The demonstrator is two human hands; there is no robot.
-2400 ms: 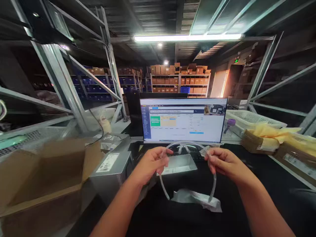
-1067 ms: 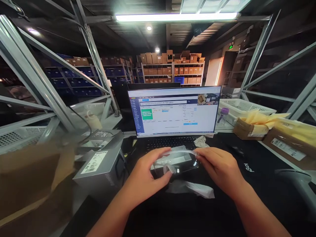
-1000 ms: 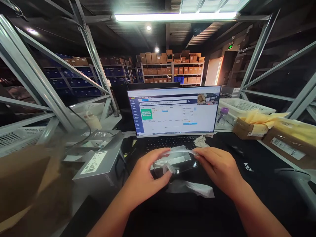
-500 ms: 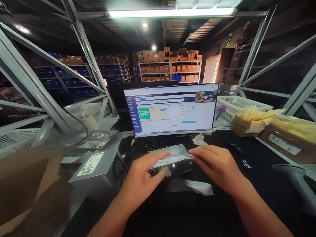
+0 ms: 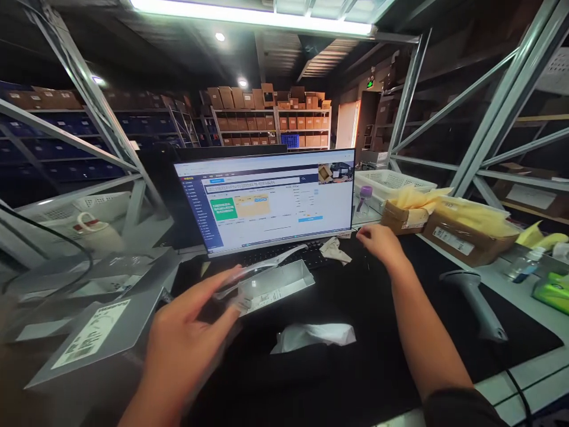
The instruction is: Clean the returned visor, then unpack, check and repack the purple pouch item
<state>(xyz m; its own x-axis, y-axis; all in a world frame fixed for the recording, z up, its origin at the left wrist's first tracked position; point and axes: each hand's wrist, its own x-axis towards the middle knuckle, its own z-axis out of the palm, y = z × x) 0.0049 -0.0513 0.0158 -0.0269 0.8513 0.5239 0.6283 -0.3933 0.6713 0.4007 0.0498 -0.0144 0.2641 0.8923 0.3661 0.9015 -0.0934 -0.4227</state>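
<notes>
My left hand [image 5: 191,326] grips a clear plastic piece [image 5: 244,279] between thumb and fingers. A long strip of that plastic reaches toward the keyboard. Right behind it lies an open, shallow grey-white box [image 5: 280,287] with a printed label inside. My right hand [image 5: 382,243] is by the lower right corner of the monitor, its fingers drawn together. Whatever they hold, if anything, is too small to make out. A crumpled translucent white wrapper [image 5: 315,337] rests on the black mat [image 5: 338,385] in front of the box.
The monitor [image 5: 275,201] stands behind the keyboard [image 5: 253,256], where a crumpled white tissue [image 5: 335,251] lies. Grey labelled boxes [image 5: 93,332] crowd the left. A barcode scanner [image 5: 478,302], cartons of yellow envelopes [image 5: 471,228] and a white basket [image 5: 395,181] are to the right.
My right hand has left the plastic and moved right, toward the monitor's corner. My left hand keeps the plastic, now lifted and left of the box. The view has turned right.
</notes>
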